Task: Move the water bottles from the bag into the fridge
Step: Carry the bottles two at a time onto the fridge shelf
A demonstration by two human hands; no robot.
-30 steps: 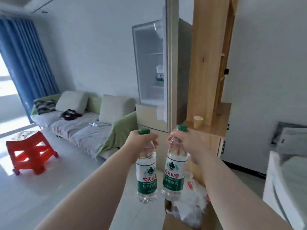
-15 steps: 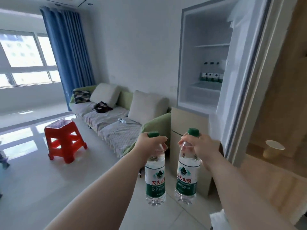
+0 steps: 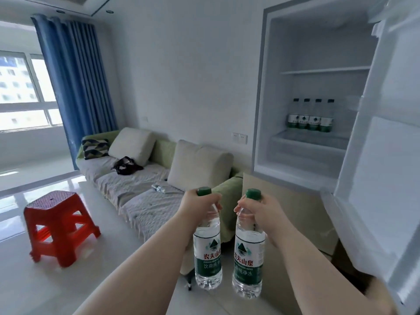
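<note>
My left hand (image 3: 197, 204) grips the neck of a clear water bottle (image 3: 208, 253) with a green cap and green label. My right hand (image 3: 256, 211) holds a second bottle (image 3: 248, 262) of the same kind by its neck. Both hang upright side by side, low in front of me. The white fridge (image 3: 261, 92) stands open at the upper right. Several matching bottles (image 3: 310, 115) stand in a row on its middle shelf. The bag is out of view.
The open fridge door (image 3: 384, 178) fills the right edge. A beige lower fridge front (image 3: 295, 212) sits under the compartment. A sofa (image 3: 145, 178) with cushions and a loose bottle (image 3: 158, 188) runs along the wall; a red stool (image 3: 58, 226) stands on the floor at left.
My view has swung left and come closer to the fridge, so its open compartment and the row of bottles now show large. Both hands still hold their bottles the same way.
</note>
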